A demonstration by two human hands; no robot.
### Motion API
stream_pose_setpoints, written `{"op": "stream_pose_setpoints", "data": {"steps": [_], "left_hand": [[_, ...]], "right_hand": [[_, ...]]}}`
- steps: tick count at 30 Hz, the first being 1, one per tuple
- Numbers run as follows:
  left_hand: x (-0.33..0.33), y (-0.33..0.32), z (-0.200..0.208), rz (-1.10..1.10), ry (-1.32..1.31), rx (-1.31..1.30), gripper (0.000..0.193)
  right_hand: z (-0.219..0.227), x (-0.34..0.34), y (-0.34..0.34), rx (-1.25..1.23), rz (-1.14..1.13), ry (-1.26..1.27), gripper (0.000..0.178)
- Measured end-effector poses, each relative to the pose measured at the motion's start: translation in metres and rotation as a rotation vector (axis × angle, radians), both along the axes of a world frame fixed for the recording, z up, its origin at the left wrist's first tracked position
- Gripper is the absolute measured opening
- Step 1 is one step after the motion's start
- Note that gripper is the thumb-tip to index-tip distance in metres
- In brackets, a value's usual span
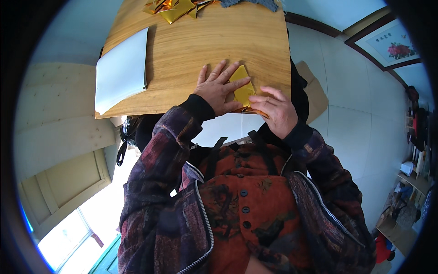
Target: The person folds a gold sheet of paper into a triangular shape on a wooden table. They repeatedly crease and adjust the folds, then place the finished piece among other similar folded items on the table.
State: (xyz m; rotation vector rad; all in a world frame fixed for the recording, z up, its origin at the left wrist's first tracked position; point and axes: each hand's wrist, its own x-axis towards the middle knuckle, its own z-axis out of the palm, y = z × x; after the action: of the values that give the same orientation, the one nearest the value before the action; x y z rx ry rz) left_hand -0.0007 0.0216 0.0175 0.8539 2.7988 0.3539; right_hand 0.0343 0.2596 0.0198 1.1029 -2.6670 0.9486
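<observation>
A folded piece of shiny gold paper [243, 93] lies at the near edge of the wooden table, with its pointed end facing away from me. My left hand [218, 91] rests flat with fingers spread, its index finger and thumb pressing on the paper. At the paper's lower right corner, my right hand [276, 109] pinches an edge that reaches toward the table's rim. The fingers partly cover the folds there.
The wooden table [196, 45] holds a stack of white sheets [123, 68] on the left. More folded gold pieces [177, 11] lie at the far edge, beside a dark grey crumpled thing [251, 3]. A brown cardboard piece [315, 93] is right of the table.
</observation>
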Motion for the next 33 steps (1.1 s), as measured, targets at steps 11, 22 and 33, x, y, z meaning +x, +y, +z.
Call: {"op": "stream_pose_setpoints", "data": {"steps": [11,22,33], "left_hand": [[0.002,0.000,0.002,-0.026,0.067,-0.026,0.063],[0.001,0.000,0.004,-0.015,0.047,0.008,0.063],[0.002,-0.001,0.004,0.001,0.010,0.042,0.072]], "right_hand": [[0.009,-0.023,-0.026,-0.151,-0.306,-0.377,0.013],[0.006,-0.020,-0.043,-0.044,-0.523,-0.263,0.009],[0.003,-0.013,-0.041,-0.166,-0.527,-0.324,0.011]]}}
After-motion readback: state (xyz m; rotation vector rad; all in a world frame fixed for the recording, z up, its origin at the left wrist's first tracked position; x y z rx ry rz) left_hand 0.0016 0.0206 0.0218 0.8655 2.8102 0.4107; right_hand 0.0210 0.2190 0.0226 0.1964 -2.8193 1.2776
